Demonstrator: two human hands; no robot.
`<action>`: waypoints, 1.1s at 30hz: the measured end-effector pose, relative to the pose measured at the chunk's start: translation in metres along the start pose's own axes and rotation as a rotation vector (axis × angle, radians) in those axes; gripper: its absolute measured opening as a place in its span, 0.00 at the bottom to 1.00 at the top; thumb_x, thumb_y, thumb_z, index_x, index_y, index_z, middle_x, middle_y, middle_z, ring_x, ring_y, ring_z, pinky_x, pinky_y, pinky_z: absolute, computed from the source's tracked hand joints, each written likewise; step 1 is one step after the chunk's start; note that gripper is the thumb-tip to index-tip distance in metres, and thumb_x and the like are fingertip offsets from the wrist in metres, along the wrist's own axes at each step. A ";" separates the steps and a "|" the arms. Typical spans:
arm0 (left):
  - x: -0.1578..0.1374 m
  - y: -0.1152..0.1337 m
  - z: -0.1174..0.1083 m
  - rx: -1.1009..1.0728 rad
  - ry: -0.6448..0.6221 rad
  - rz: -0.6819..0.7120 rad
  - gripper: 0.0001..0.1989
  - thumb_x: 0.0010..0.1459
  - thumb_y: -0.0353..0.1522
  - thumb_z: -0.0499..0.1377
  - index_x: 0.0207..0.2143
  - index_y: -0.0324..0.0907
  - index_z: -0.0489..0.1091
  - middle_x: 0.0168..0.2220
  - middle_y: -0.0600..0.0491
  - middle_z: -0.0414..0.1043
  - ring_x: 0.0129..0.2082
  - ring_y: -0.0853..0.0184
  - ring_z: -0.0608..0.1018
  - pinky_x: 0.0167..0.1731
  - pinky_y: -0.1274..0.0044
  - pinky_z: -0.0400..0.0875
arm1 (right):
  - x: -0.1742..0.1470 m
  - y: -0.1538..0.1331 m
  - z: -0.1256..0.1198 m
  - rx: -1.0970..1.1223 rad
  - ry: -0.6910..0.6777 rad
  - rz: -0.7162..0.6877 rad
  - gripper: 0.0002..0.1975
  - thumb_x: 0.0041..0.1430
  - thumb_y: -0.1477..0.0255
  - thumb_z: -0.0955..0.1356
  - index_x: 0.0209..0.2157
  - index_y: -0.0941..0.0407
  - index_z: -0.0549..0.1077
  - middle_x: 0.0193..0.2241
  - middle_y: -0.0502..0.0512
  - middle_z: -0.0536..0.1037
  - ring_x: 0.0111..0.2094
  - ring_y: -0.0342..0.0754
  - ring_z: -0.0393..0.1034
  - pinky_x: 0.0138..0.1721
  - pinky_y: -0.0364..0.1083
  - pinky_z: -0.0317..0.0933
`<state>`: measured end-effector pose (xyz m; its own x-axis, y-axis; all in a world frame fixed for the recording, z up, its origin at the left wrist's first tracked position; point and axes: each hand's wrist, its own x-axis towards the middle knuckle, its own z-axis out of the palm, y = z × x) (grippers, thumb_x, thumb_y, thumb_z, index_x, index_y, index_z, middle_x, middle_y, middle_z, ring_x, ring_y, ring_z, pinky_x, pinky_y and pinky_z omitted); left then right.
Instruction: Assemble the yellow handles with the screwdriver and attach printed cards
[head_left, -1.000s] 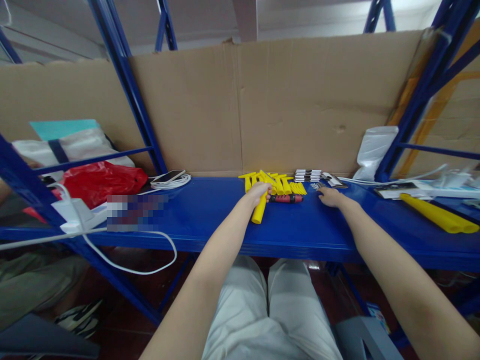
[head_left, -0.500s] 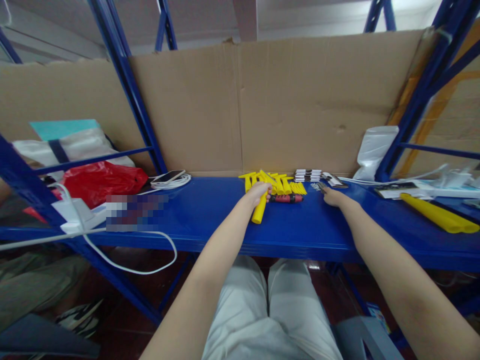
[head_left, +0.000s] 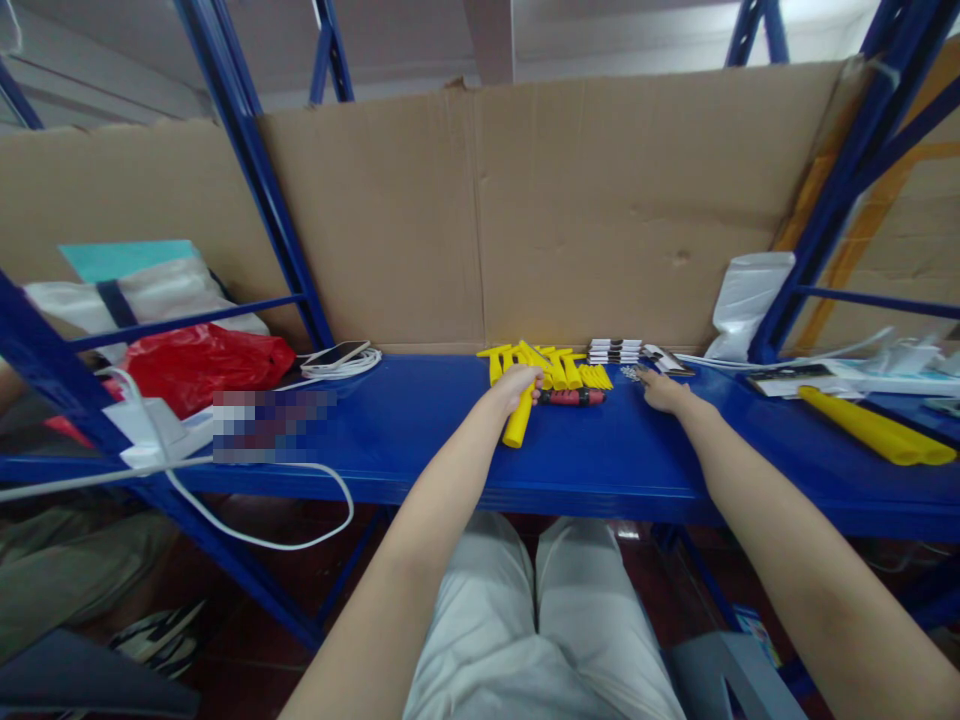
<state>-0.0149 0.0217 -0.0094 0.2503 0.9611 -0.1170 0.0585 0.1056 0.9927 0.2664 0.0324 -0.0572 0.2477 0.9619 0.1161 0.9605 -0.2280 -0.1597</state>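
My left hand (head_left: 519, 387) is closed around a yellow T-shaped plastic handle (head_left: 516, 430), its round end pointing down toward me. Behind that hand, several similar yellow T-shaped handles (head_left: 571, 374) lie in a row, with small flat yellow pieces (head_left: 598, 377) at their right end. A red and black screwdriver (head_left: 576, 397) lies just right of my left hand. My right hand (head_left: 663, 391) reaches to the edge of a pile of small silvery parts (head_left: 630, 373), probably screws. Its fingers are drawn together at the tips; anything between them is too small to make out.
Small white-and-black boxes (head_left: 615, 351) are stacked behind the silvery parts. A white plastic bag (head_left: 746, 305) leans by the right post. Farther right lies a long yellow piece (head_left: 874, 428). At the left are a red bag (head_left: 206, 362), a power strip (head_left: 161, 430) and a hanging white cable.
My right hand has shifted slightly left, and its fingers have moved a little at the small silvery parts. My left hand keeps the yellow handle in the same place.
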 end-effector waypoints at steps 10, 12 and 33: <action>0.000 0.000 0.000 0.001 0.007 0.003 0.09 0.52 0.22 0.52 0.25 0.42 0.56 0.14 0.62 0.56 0.11 0.77 0.58 0.15 0.82 0.53 | -0.009 -0.012 -0.008 -0.116 0.003 -0.085 0.26 0.59 0.74 0.56 0.56 0.51 0.70 0.64 0.59 0.58 0.64 0.64 0.49 0.57 0.72 0.46; -0.001 0.000 0.000 0.002 0.003 0.000 0.10 0.53 0.22 0.51 0.24 0.43 0.55 0.14 0.62 0.56 0.11 0.77 0.58 0.14 0.82 0.53 | -0.013 -0.016 -0.011 -0.138 0.002 -0.087 0.25 0.60 0.74 0.56 0.55 0.52 0.71 0.65 0.60 0.57 0.65 0.64 0.47 0.58 0.72 0.45; -0.005 0.002 0.002 0.009 0.005 -0.009 0.09 0.53 0.21 0.51 0.25 0.42 0.56 0.15 0.62 0.56 0.11 0.77 0.59 0.15 0.82 0.53 | -0.022 -0.030 -0.023 0.074 0.000 -0.186 0.07 0.54 0.77 0.66 0.25 0.59 0.75 0.33 0.61 0.80 0.37 0.51 0.74 0.41 0.45 0.66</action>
<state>-0.0140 0.0169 -0.0064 0.2450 0.9613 -0.1258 0.0698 0.1120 0.9913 0.2352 0.0143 -0.0326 0.0667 0.9863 0.1506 0.9776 -0.0345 -0.2074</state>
